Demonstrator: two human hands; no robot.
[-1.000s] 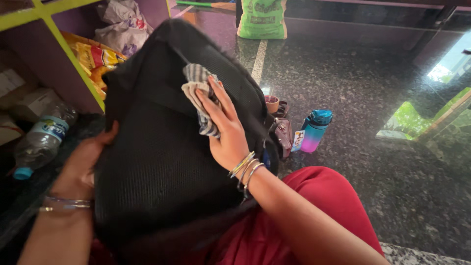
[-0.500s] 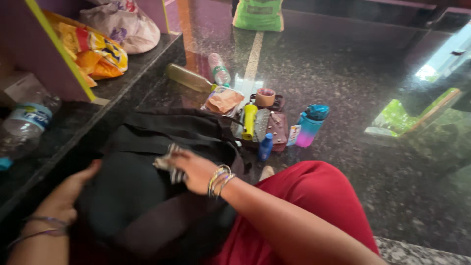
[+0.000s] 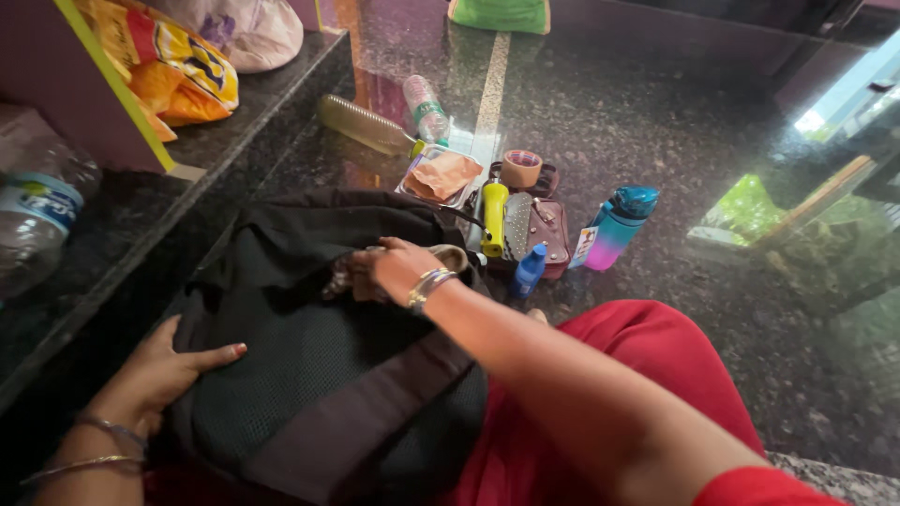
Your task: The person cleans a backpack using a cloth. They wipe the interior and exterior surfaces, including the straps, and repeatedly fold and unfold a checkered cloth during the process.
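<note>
A black backpack (image 3: pixel 309 365) lies flat on the dark granite floor and over my lap. My right hand (image 3: pixel 389 267) rests on its upper part, fingers closed on a striped grey-and-white cloth (image 3: pixel 345 279). My left hand (image 3: pixel 164 370) lies flat with spread fingers on the bag's left edge, holding nothing. Bangles show on both wrists.
Beyond the bag lie a yellow torch (image 3: pixel 494 217), a small blue bottle (image 3: pixel 529 270), a brown pouch (image 3: pixel 544 230), a tape roll (image 3: pixel 521 169), a blue-pink water bottle (image 3: pixel 616 228) and two clear bottles (image 3: pixel 427 108). A low shelf (image 3: pixel 234 122) at left holds snack packets (image 3: pixel 173 70) and a plastic bottle (image 3: pixel 37 211).
The backpack came down from upright in front of me to flat on the floor. My right hand stayed on the cloth and slid toward the bag's top; my left hand moved onto its left edge.
</note>
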